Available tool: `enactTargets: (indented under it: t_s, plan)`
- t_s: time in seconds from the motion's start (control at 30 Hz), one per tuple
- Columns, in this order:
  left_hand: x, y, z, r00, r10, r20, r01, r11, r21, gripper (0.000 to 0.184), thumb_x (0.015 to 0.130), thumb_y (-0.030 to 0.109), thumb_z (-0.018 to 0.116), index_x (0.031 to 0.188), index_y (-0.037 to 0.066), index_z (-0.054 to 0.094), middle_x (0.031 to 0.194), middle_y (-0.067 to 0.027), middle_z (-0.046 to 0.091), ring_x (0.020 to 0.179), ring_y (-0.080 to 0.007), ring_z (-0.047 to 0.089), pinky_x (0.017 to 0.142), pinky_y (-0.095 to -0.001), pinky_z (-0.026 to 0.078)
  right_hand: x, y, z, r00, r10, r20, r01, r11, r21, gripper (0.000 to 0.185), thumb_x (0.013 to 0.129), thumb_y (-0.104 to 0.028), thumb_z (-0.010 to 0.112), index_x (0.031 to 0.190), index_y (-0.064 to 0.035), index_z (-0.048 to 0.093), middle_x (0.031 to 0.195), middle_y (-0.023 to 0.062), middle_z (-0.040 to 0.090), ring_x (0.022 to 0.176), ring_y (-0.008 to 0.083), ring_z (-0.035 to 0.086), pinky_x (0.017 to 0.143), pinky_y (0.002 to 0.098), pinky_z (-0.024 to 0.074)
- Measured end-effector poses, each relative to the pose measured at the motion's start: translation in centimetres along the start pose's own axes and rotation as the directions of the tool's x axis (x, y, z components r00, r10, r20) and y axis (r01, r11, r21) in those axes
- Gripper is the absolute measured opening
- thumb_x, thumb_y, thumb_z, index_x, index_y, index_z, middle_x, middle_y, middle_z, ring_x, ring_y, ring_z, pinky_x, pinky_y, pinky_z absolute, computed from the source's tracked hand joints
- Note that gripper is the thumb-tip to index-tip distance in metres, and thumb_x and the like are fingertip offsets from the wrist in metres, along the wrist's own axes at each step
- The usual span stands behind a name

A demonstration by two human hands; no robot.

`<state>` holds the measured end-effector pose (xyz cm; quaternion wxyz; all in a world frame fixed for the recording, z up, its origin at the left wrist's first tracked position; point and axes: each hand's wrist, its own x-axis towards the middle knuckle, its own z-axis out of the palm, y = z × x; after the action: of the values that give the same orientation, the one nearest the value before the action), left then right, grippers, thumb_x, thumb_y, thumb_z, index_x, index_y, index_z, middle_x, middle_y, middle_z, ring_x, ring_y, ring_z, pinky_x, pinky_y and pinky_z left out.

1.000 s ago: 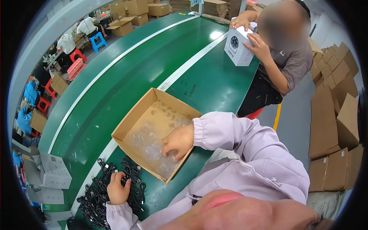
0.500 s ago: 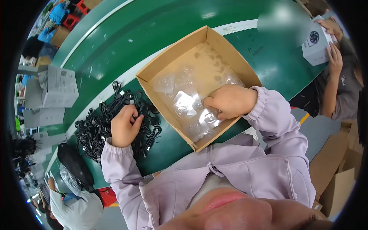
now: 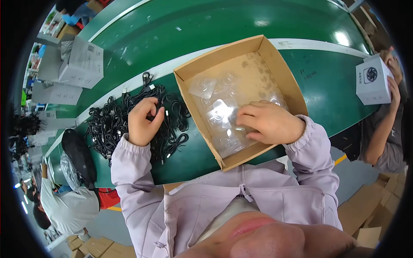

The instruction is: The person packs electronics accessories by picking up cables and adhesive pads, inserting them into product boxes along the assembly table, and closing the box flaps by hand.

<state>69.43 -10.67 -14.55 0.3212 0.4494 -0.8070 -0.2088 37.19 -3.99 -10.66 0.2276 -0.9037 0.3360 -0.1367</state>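
A shallow cardboard tray lies on the green table, with several clear plastic pieces inside. My right hand reaches over its near right side, fingers bent and apart above the plastic pieces; nothing shows clearly between them. Left of the tray is a heap of bundled black cables. At its near right part rests my left hand, thumb and forefinger curled with a gap between them. Whether that hand grips a cable is hidden.
At the right a co-worker's hands hold a white box on the table edge. Open white boxes stand at the upper left. A black bag lies at the left near a person in white. Cardboard is stacked lower right.
The view has swung down and toward the left, so the tray and cables sit higher in it. My right hand has risen slightly off the plastic pieces; my left hand stays at the cables.
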Motion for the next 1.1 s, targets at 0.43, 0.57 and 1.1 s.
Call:
enactTargets:
  t_s: [0.43,0.57,1.1]
  plan:
    - [-0.8,0.4,0.5,0.976,0.082,-0.202,-0.106,0.988,-0.111,0.025,0.068,-0.002,0.069,0.06,0.001,0.045,0.076,-0.012,0.057,0.063,-0.0203,0.055,0.056,-0.0257,0.043,-0.5,-0.3,-0.2,0.911,-0.06,0.407,-0.015,0.983,0.18,0.04,0.076,-0.02,0.063,0.111,-0.0069,0.051,0.086,0.0102,0.057,0.081,0.0304,0.055,0.07,0.038,0.0445]
    - [-1.0,0.4,0.3,0.98,0.114,-0.161,-0.131,0.986,-0.099,0.025,0.067,-0.001,0.069,0.06,0.001,0.045,0.076,-0.0117,0.058,0.063,-0.0221,0.056,0.056,-0.0268,0.044,-0.1,-0.3,0.1,0.909,-0.162,0.384,0.036,0.949,0.314,0.033,0.081,-0.022,0.059,0.11,-0.007,0.053,0.089,0.0104,0.058,0.084,0.0308,0.055,0.07,0.0374,0.0444]
    - [-1.2,0.0,0.5,0.97,0.131,-0.205,-0.145,0.988,-0.051,0.023,0.067,-0.001,0.069,0.062,0.001,0.047,0.076,-0.0115,0.058,0.064,-0.022,0.056,0.056,-0.0272,0.044,-0.5,-0.4,1.5,0.874,-0.363,0.324,0.195,0.871,0.451,0.022,0.081,-0.005,0.053,0.103,-0.0008,0.056,0.105,0.0124,0.057,0.091,0.0296,0.055,0.075,0.0343,0.0447]
